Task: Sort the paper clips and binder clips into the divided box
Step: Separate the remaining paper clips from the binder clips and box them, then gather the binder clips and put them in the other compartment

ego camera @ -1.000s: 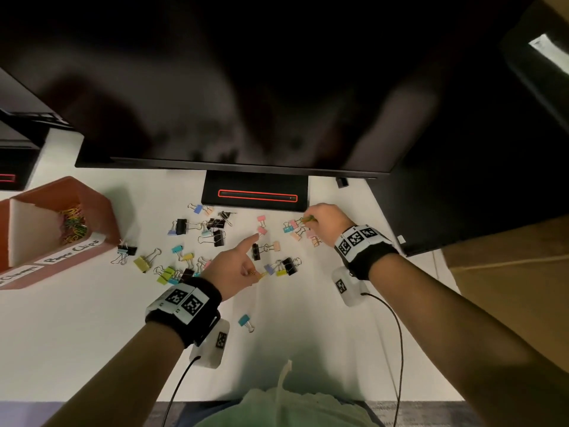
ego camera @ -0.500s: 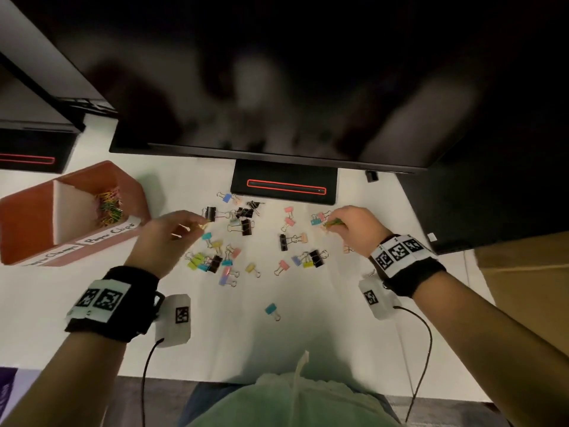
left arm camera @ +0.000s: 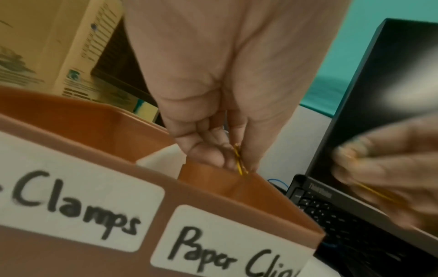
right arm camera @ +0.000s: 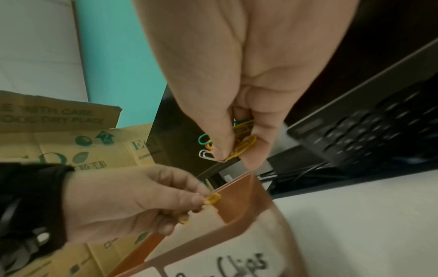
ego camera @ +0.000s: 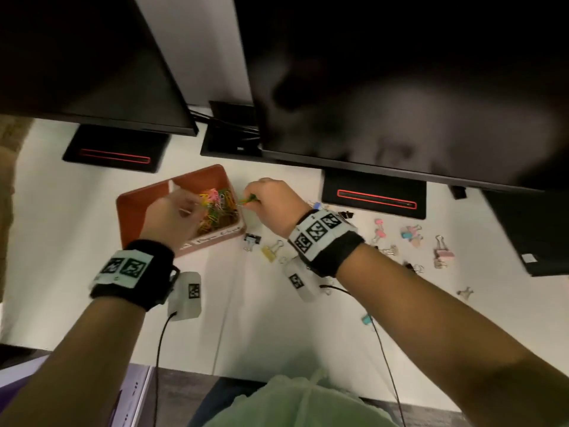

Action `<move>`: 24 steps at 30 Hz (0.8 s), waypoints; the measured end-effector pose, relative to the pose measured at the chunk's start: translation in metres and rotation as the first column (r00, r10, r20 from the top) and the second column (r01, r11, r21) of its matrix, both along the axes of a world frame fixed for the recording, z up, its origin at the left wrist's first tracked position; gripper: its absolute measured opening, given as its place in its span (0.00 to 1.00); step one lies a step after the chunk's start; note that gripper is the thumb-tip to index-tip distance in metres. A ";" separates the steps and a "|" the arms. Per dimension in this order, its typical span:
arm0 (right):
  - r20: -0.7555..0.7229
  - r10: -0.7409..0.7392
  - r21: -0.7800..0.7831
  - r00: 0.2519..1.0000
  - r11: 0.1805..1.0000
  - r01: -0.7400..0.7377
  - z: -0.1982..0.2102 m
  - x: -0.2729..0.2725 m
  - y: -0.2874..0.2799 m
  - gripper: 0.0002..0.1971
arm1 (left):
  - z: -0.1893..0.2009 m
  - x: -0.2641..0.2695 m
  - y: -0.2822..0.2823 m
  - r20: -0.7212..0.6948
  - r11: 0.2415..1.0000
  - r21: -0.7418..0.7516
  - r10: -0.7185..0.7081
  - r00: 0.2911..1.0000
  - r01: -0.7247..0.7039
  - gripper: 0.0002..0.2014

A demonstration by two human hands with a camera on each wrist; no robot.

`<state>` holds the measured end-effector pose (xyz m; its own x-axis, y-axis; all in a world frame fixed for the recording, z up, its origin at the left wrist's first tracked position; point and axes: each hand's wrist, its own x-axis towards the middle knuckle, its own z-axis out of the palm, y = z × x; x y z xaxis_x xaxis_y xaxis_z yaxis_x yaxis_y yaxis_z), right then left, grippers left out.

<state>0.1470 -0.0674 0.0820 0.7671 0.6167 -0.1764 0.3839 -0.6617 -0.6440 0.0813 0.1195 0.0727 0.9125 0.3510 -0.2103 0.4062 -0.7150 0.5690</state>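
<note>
The brown divided box [ego camera: 135, 201] sits left of centre, its front labelled "Clamps" and "Paper Clips" [left arm camera: 227, 256]. The right compartment holds a heap of coloured paper clips [ego camera: 217, 208]. My left hand [ego camera: 175, 211] hovers over that compartment and pinches a yellow paper clip [left arm camera: 239, 159] [right arm camera: 213, 198]. My right hand [ego camera: 271, 201] is at the box's right rim, gripping a bunch of yellow, green and white paper clips [right arm camera: 237, 142] [ego camera: 248, 200]. Several binder clips [ego camera: 412, 234] lie scattered on the white desk to the right.
Two dark monitors [ego camera: 400, 87] overhang the desk, their stands [ego camera: 375, 198] behind the box and clips. A laptop keyboard [left arm camera: 331, 215] sits just behind the box. A black and a yellow binder clip [ego camera: 271, 251] lie beside the box's front right corner. A cardboard carton [right arm camera: 71, 146] stands at left.
Both hands have travelled left from the scattered clips to the box, each carrying paper clips. The head view has swung left with them.
</note>
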 end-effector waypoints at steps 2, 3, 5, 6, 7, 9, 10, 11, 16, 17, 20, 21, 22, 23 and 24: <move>-0.027 -0.045 0.002 0.999 0.999 0.045 -0.002 -0.002 0.042 0.11 | -0.005 0.005 0.006 -0.046 0.999 -0.036 -0.026 0.999 0.024 0.11; -0.042 -0.068 -0.007 0.997 0.998 0.067 -0.006 -0.002 0.058 0.12 | -0.007 0.006 0.009 -0.054 0.997 -0.073 -0.044 0.998 0.040 0.13; -0.070 -0.093 -0.036 0.993 0.995 0.090 -0.015 -0.005 0.081 0.13 | -0.004 0.004 0.014 -0.014 0.992 -0.104 -0.072 0.997 0.070 0.15; -0.087 -0.100 -0.042 0.991 0.994 0.097 -0.020 -0.007 0.086 0.14 | 0.000 0.002 0.017 0.025 0.992 -0.091 -0.091 0.996 0.093 0.15; -0.103 -0.105 -0.043 0.989 0.994 0.101 -0.024 -0.009 0.088 0.17 | 0.004 -0.002 0.019 0.073 0.990 -0.075 -0.115 0.991 0.121 0.15; -0.126 -0.117 0.000 0.985 0.993 0.118 -0.028 -0.015 0.083 0.23 | 0.013 -0.012 0.016 0.188 0.978 -0.071 -0.178 0.966 0.194 0.13; -0.143 -0.124 0.054 0.982 0.990 0.132 -0.028 -0.018 0.075 0.24 | 0.016 -0.018 0.012 0.244 0.966 -0.084 -0.219 0.945 0.245 0.12; -0.152 -0.132 0.124 0.979 0.981 0.152 -0.027 -0.023 0.065 0.24 | 0.017 -0.023 0.007 0.288 0.946 -0.102 -0.267 0.920 0.306 0.11; 0.006 -0.274 0.173 0.962 0.948 0.269 -0.037 -0.041 -0.024 0.16 | -0.008 -0.036 -0.031 0.268 0.806 -0.093 -0.545 0.794 0.585 0.12; 0.017 -0.305 0.096 0.952 0.948 0.303 -0.041 -0.043 -0.043 0.16 | -0.016 -0.037 -0.041 0.201 0.793 -0.088 -0.578 0.791 0.603 0.15; -0.033 -0.362 -0.147 0.932 0.924 0.353 -0.055 -0.044 -0.082 0.21 | -0.039 -0.033 -0.066 -0.083 0.804 -0.093 -0.595 0.800 0.588 0.27; -0.043 -0.353 -0.177 0.935 0.923 0.341 -0.058 -0.043 -0.087 0.23 | -0.044 -0.031 -0.073 -0.154 0.806 -0.080 -0.591 0.792 0.586 0.30; -0.042 -0.337 -0.180 0.941 0.929 0.324 -0.060 -0.041 -0.088 0.24 | -0.049 -0.029 -0.078 -0.200 0.808 -0.058 -0.585 0.786 0.587 0.32; -0.038 -0.318 -0.167 0.947 0.937 0.308 -0.062 -0.036 -0.086 0.25 | -0.054 -0.026 -0.082 -0.227 0.810 -0.030 -0.576 0.786 0.585 0.33; -0.037 -0.301 -0.151 0.953 0.944 0.292 -0.062 -0.031 -0.083 0.25 | -0.057 -0.024 -0.084 -0.247 0.816 -0.004 -0.561 0.790 0.578 0.34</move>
